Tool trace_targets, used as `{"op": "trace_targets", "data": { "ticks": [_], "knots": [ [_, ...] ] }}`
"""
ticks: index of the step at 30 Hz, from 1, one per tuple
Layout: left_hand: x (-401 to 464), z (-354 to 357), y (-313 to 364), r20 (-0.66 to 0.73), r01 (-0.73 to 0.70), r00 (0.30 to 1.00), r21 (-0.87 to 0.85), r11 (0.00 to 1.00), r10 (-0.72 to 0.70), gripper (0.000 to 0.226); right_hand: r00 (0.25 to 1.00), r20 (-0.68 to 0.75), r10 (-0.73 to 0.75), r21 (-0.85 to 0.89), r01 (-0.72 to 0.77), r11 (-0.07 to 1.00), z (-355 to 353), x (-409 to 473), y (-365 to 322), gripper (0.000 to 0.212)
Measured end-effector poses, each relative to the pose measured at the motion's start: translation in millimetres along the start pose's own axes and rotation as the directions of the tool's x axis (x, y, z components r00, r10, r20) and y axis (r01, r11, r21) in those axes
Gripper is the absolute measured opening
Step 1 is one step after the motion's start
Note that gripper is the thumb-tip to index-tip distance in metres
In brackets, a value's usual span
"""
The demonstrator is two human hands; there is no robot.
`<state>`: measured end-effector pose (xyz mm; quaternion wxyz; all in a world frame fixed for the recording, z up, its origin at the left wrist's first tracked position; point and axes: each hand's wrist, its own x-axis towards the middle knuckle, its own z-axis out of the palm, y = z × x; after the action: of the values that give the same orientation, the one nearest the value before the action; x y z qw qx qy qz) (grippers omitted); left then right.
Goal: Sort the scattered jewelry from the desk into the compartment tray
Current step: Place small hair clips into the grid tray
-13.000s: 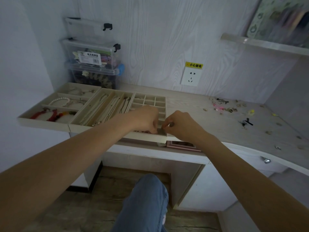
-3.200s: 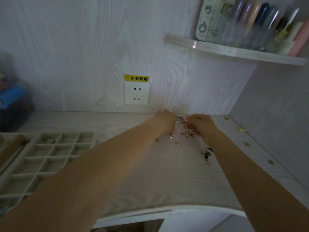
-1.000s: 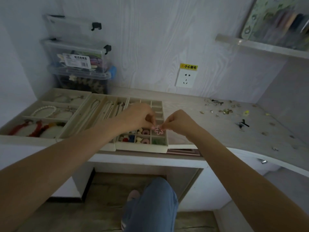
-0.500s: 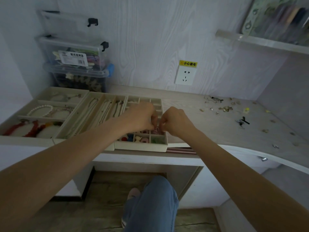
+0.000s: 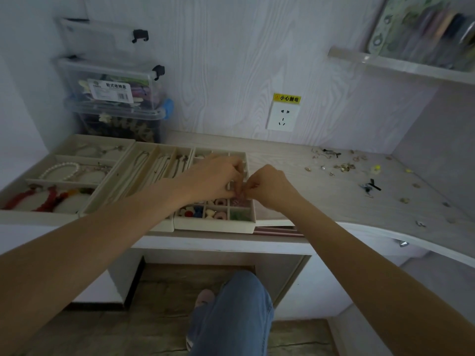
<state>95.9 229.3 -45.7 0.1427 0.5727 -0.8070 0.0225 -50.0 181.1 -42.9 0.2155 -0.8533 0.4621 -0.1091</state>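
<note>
Left hand point(image 5: 214, 179): reaches over the small-cell tray point(image 5: 216, 224), knuckles up, fingertips curled and pinching a small pink piece point(image 5: 241, 196) over the tray's right-hand column.
Right hand point(image 5: 268, 187): meets the left from the right side, thumb and forefinger pinching the same pink piece.
Trays: three side by side at the desk's point(image 5: 321, 199) left front edge, namely the small-cell tray, a long-slot tray point(image 5: 144, 173) with chains, and a bracelet tray point(image 5: 38, 176) at the left corner.
Loose jewelry point(image 5: 341, 167): many small pieces scattered toward the desk's back right corner; too small to count.
Storage boxes point(image 5: 113, 98): three clear ones stacked at the back left corner.
</note>
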Motion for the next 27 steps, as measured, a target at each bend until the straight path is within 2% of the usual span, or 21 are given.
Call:
{"op": "trace_targets", "data": {
  "ticks": [3, 5, 13, 18, 27],
  "knots": [
    [-3.6, 1.8, -2.5, -0.041, -0.016, 0.999, -0.034, 0.999, 0.015, 0.006, 1.0, -0.002, -0.026, 0.104, 0.026, 0.994, -2.9, -4.6, 0.9, 0.02],
    [-4.3, 2.2, -3.0, -0.054, -0.011, 0.998, -0.025, 1.0, 0.009, 0.005, 0.999, -0.009, -0.031, 0.11, 0.031, 0.993, -0.8, -5.4, 0.7, 0.019],
    [-5.2, -1.6, -3.6, 0.032, 0.03, 0.999, 0.024, 0.999, -0.031, 0.012, 0.995, -0.096, -0.034, -0.114, 0.023, 0.993, 18.5, -7.6, -2.8, 0.017],
    [-16.1, -11.2, -6.7, 0.011, 0.1, 0.995, 0.025, 0.995, -0.1, 0.018, 0.991, -0.124, -0.042, -0.236, 0.012, 0.972, 18.4, -11.7, -7.3, 0.01],
    [-25.1, -19.8, -7.0, 0.212, 0.072, 0.971, 0.179, 0.981, -0.11, 0.043, 0.998, -0.025, -0.059, -0.194, 0.053, 0.98, 10.9, -4.6, -9.8, 0.013]
  ]
}}
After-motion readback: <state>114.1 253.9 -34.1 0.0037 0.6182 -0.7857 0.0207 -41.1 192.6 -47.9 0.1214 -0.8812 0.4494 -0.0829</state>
